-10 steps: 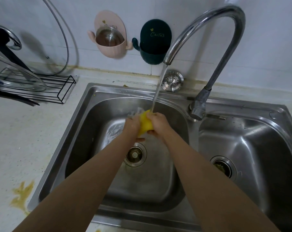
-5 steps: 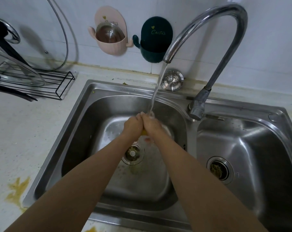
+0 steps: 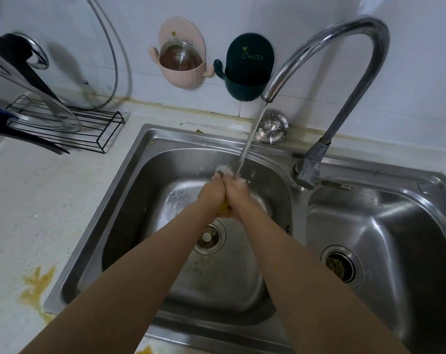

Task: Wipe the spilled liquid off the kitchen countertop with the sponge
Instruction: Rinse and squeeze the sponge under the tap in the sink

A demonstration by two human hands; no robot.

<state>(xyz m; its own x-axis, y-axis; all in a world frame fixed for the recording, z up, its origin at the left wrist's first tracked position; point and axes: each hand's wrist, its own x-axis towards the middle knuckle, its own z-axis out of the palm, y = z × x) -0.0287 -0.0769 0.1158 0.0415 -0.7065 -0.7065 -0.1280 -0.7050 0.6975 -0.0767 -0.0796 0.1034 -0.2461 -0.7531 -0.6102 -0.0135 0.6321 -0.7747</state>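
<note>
1. While water runs from the faucet (image 3: 344,42) into the left basin of the sink (image 3: 145,149), I have both hands pressed together under the stream, above the drain (image 3: 208,237).
2. My left hand (image 3: 213,191) and right hand (image 3: 236,191) are curled inward against each other, knuckles touching, and they squeeze the sponge (image 3: 224,207) between them.
3. Only a small yellow sliver of the sponge shows, at the underside of the hands near the wrists; the rest is hidden inside the grip, so I cannot tell which way its long axis lies.
4. On the counter (image 3: 37,200), the spilled liquid (image 3: 36,290) is a yellow-brown stain near the counter's front edge, just beside the front-left corner of the sink. A second small patch of the same colour shows at the front edge, below the sink rim.
5. What matters for the coming move: the stain lies to the left of the hands and toward me, well apart from them, with the sink's left rim between. My left hand is on the nearer side, though neither is close.
6. My judgement: the sponge is being rinsed or wrung, and the wiping is not finished, since the stain is plainly there.
7. At the counter's back-left corner stands a black wire rack (image 3: 89,129) holding glass lids.
</note>
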